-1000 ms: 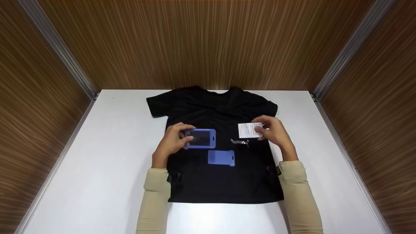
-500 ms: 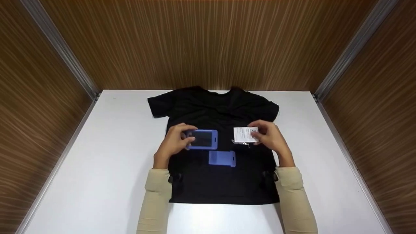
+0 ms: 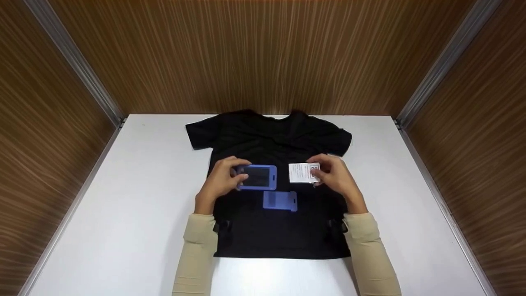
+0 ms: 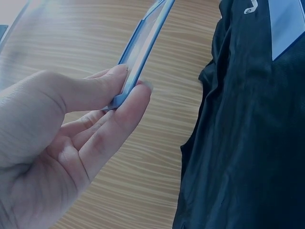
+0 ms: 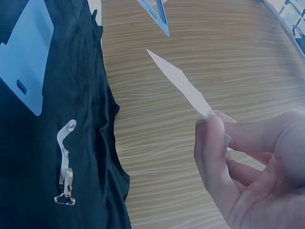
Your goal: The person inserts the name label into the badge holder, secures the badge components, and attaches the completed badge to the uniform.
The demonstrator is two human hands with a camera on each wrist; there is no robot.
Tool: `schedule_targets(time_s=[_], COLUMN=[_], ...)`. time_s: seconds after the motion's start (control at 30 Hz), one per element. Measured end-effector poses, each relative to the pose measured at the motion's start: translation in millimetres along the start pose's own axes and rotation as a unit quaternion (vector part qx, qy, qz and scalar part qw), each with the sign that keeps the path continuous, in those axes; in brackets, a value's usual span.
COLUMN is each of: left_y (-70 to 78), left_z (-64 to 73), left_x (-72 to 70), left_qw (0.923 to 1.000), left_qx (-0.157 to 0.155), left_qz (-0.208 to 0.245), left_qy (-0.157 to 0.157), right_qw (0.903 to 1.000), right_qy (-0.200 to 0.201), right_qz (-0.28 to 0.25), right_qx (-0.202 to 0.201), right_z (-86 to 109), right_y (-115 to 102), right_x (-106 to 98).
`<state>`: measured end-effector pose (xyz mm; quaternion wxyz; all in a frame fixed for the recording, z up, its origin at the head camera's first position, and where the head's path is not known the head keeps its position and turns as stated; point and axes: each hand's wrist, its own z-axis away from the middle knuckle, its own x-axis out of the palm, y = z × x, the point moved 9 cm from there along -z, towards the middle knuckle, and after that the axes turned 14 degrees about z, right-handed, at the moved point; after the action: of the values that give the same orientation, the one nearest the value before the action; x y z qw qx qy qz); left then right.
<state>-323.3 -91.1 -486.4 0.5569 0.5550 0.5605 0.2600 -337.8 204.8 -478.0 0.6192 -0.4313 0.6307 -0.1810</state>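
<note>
The blue frame (image 3: 260, 176) is pinched at its left end by the fingers of the left hand (image 3: 221, 176), above the black shirt (image 3: 283, 236), its long axis parallel to the bench's (image 3: 144, 185) far edge and its free end facing the white card (image 3: 300, 172), pinched apart from it by the right hand (image 3: 335, 174). One each of frame, card, blue panel (image 3: 279, 200), metal clip (image 5: 66, 162) and shirt is counted.

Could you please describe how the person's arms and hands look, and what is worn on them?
The left hand and right hand are bare, with no gloves visible. The left sleeve and right sleeve are plain beige, lightly creased and reach the wrists. Small dark objects show beside both wrists, perhaps worn; their details are too dark to make out.
</note>
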Motion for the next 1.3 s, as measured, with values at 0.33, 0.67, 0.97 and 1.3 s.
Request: schedule_targets(time_s=[0.33, 0.67, 0.97, 1.3], left_y=[0.8, 2.0, 3.7, 6.8], left_z=[0.6, 0.4, -0.3, -0.5], left_x=[2.8, 4.6, 6.1, 6.9], left_qw=[0.9999, 0.9999, 0.9998, 0.9997], left_qx=[0.001, 0.000, 0.008, 0.013], left_qz=[0.014, 0.011, 0.015, 0.020], left_qy=[-0.004, -0.005, -0.009, -0.008], right_qw=[1.0000, 0.9999, 0.9999, 0.9994], right_qy=[0.000, 0.007, 0.001, -0.009], right_qz=[-0.005, -0.008, -0.012, -0.032], right_qx=[-0.003, 0.001, -0.007, -0.008], right_z=[1.0, 0.7, 2.0, 0.2], right_y=[-3, -5, -8, -13], right_x=[4, 5, 11, 22])
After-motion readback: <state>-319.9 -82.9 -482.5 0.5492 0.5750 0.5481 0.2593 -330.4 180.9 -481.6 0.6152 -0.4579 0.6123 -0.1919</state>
